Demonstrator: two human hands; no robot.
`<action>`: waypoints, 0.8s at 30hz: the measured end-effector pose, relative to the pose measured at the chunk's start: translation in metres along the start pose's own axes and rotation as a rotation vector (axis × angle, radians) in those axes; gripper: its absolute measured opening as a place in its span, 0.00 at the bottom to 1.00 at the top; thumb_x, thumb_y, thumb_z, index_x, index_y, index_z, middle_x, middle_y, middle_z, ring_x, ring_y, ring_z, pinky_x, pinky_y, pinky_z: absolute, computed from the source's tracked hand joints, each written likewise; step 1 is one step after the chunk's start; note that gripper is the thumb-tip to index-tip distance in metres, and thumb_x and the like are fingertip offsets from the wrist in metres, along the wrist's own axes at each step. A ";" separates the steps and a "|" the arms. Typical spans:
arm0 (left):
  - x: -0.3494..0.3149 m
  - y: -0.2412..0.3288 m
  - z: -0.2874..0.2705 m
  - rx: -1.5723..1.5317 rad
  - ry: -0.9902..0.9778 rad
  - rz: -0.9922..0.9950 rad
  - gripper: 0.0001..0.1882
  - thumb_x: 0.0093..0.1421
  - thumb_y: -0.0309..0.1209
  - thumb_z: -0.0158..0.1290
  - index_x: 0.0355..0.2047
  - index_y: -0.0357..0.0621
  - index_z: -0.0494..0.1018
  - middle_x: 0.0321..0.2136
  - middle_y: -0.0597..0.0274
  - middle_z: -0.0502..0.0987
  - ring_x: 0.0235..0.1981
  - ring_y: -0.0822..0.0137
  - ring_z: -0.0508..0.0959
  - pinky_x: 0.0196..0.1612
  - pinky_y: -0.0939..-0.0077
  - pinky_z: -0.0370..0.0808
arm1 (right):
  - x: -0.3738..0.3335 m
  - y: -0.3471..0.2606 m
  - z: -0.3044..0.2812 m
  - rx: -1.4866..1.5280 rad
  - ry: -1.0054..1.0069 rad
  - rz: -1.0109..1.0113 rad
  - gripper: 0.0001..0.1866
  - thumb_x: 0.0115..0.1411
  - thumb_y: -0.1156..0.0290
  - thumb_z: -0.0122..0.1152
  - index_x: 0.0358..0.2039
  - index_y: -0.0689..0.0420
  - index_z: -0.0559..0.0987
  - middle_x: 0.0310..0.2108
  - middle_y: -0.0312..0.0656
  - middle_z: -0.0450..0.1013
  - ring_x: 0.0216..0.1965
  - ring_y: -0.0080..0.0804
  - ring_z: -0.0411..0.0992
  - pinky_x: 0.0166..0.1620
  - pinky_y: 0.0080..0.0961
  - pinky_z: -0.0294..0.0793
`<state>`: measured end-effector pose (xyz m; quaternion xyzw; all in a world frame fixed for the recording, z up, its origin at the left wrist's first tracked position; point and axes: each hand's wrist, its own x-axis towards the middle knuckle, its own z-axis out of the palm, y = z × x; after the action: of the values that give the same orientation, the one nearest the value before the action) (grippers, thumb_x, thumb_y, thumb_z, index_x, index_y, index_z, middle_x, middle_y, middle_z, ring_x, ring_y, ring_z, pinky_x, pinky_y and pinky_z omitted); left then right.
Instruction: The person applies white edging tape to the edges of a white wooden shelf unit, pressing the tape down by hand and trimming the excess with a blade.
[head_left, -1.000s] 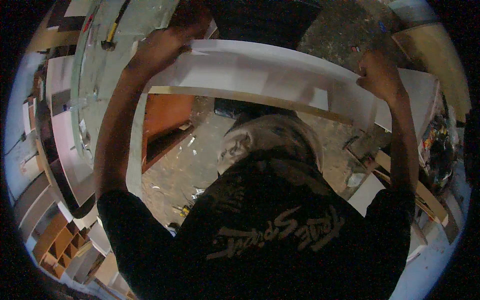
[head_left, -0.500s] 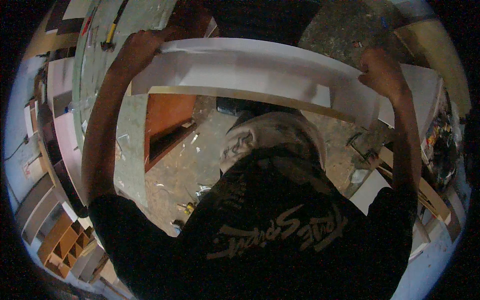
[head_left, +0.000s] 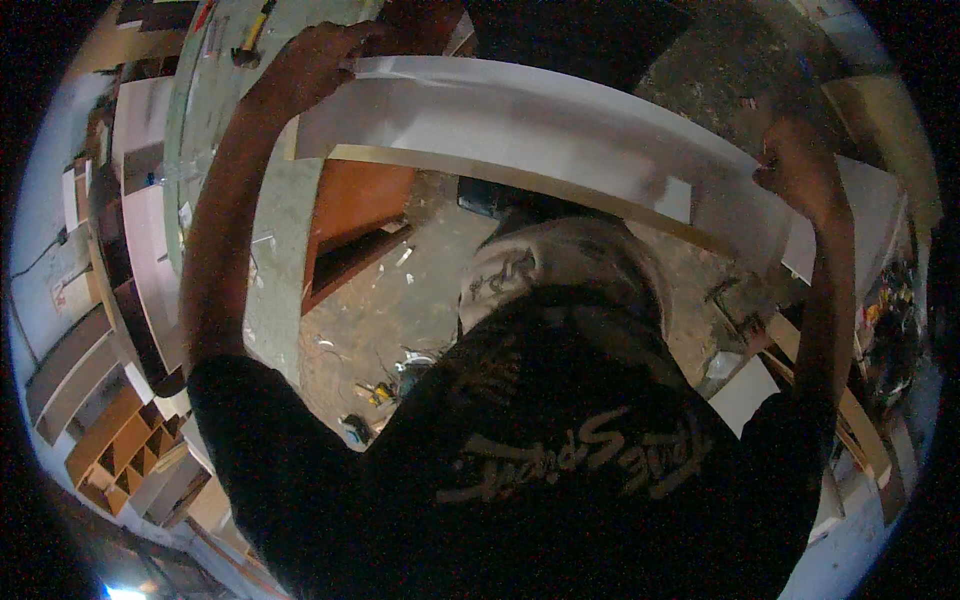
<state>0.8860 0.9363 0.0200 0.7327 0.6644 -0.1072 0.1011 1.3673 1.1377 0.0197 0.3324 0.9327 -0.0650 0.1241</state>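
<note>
A long white board (head_left: 520, 115) spans the space in front of me, its lower edge pale and wood-coloured. My left hand (head_left: 325, 65) is closed around its left end at the top edge. At the opposite end, my right hand (head_left: 800, 172) grips the top edge, with the fingers curled and partly dark. A small bright white patch shows on the board's face towards the right. The board is raised above the floor, and whether its underside rests on anything cannot be seen.
To the left is a pale green worktop (head_left: 275, 235) with a hammer (head_left: 252, 38) on it. An orange-brown cabinet (head_left: 360, 205) stands below the board. Power tools (head_left: 410, 372) lie on the floor, and a dark clamp-like tool (head_left: 738, 312) is at right. Shelving pieces (head_left: 118, 450) line the left.
The board and both hands sit slightly higher and farther right in the picture. The surroundings have shifted right too, and both hands keep their hold.
</note>
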 end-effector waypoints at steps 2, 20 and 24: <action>-0.008 -0.002 0.004 -0.002 0.129 0.016 0.26 0.48 0.21 0.60 0.49 0.47 0.73 0.39 0.51 0.81 0.42 0.48 0.80 0.49 0.58 0.77 | 0.001 -0.001 0.003 0.000 -0.037 0.055 0.15 0.38 0.75 0.73 0.26 0.60 0.75 0.29 0.50 0.71 0.36 0.47 0.73 0.39 0.39 0.72; -0.016 -0.026 0.022 -0.429 0.156 -0.305 0.30 0.44 0.20 0.63 0.51 0.49 0.74 0.38 0.54 0.82 0.42 0.58 0.82 0.46 0.65 0.78 | -0.004 0.004 0.004 0.039 -0.099 0.082 0.13 0.38 0.72 0.72 0.22 0.61 0.76 0.29 0.50 0.71 0.34 0.47 0.73 0.37 0.39 0.71; -0.016 -0.043 0.034 -0.423 0.163 -0.288 0.32 0.43 0.20 0.64 0.52 0.49 0.74 0.38 0.55 0.82 0.41 0.58 0.82 0.46 0.66 0.78 | -0.003 0.007 0.005 0.036 -0.095 0.064 0.14 0.38 0.71 0.72 0.23 0.61 0.76 0.30 0.50 0.71 0.34 0.48 0.72 0.37 0.39 0.71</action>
<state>0.8406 0.9155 -0.0078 0.5996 0.7753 0.0799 0.1817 1.3751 1.1398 0.0155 0.3608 0.9133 -0.0936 0.1641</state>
